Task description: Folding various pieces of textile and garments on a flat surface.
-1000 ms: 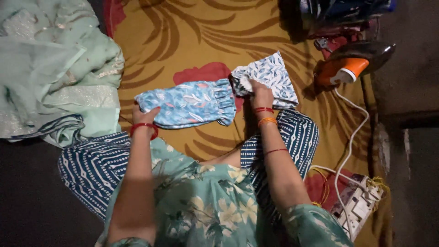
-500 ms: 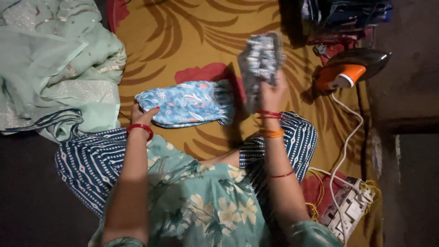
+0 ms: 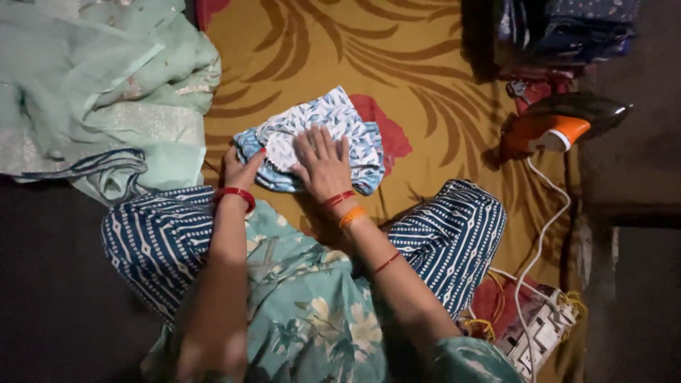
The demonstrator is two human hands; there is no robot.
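A small folded garment (image 3: 340, 124) of white cloth with a blue leaf print lies on the yellow and red patterned mat (image 3: 298, 50) in front of my crossed legs. My right hand (image 3: 320, 162) rests flat on top of it, fingers spread. My left hand (image 3: 241, 169) pinches the garment's near left edge, where a light blue layer shows underneath. Red and orange bangles sit on both wrists.
A heap of pale green cloth (image 3: 99, 99) lies at the left. An orange and black iron (image 3: 560, 124) stands at the right, its white cord (image 3: 543, 241) running down to a power strip (image 3: 539, 333). Dark folded clothes (image 3: 567, 28) are stacked at the top right.
My right hand lifted the white printed half from the right, swung it over and laid it on the blue part. The garment is now folded double under my flat hand.
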